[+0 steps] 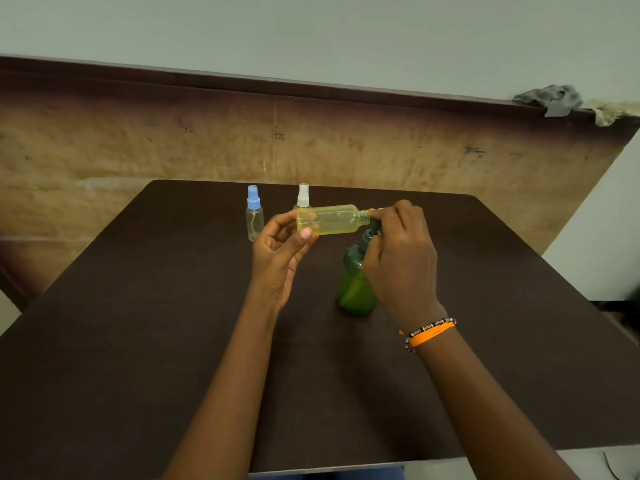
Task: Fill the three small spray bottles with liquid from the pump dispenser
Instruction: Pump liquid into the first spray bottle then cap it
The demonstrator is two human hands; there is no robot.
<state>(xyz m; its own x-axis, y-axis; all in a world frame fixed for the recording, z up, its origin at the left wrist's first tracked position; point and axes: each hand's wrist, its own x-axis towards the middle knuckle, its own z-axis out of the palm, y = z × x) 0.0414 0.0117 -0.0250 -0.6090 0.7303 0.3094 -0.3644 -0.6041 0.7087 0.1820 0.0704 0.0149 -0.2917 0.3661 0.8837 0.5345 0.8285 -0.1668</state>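
The left fingers (pixel 306 233) were curled round the base of the yellow bottle (pixel 330 220), thumb on its near side, clamping it in the air at frame centre. I read the bottle's long axis as horizontal, running left to right across the frame, with its open threaded neck pointing right.

The right hand (pixel 398 251) sat at that neck, fingers bent over the dark pump head (pixel 374 227) of the green dispenser (pixel 356 282). The fingertips were bunched at the neck. I could not tell whether they pinched a cap or only pressed the pump.

The dispenser stood upright on the table (pixel 138 341), directly below the right hand, just right of centre. The pump head lay touching or just beside the neck opening, slightly below it. That alignment governed the fill, in my judgement: spout to mouth, along the bottle's axis.

The blue-capped bottle (pixel 254 216) stood upright at upper centre-left. The white-capped bottle (pixel 303 197) stood behind the yellow one. Both were capped and apart from the hands.
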